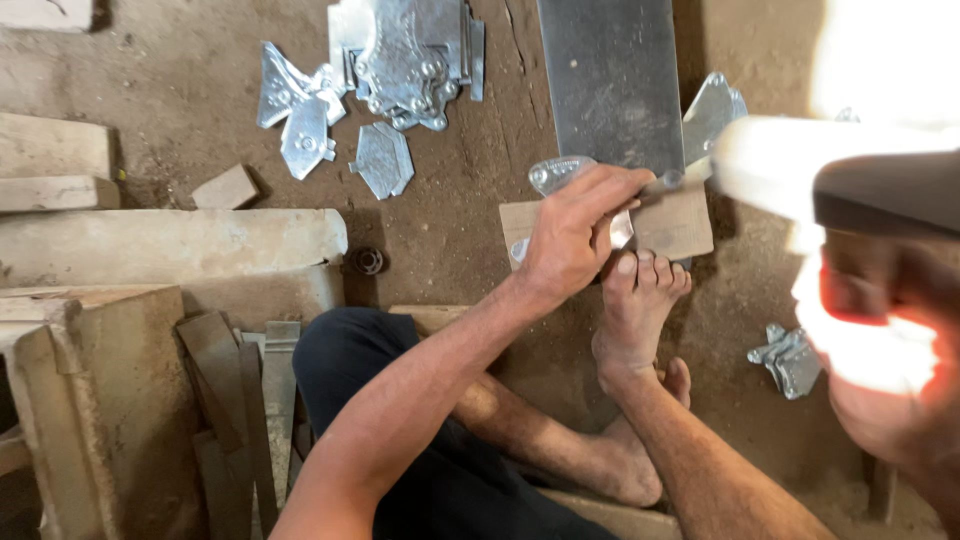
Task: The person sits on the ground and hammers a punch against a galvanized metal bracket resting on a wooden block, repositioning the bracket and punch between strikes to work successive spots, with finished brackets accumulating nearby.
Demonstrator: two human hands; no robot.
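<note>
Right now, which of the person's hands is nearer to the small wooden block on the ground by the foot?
The left. The left hand presses a shiny metal piece down on the wooden block. The right hand, a blur, is raised off to the right, clear of it.

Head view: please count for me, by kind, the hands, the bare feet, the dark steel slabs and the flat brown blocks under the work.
Hands: 2, the left hand gripping a shiny metal piece, and the right hand, which is blurred
Bare feet: 2
Dark steel slab: 1
Flat brown block: 1
Total: 6
</note>
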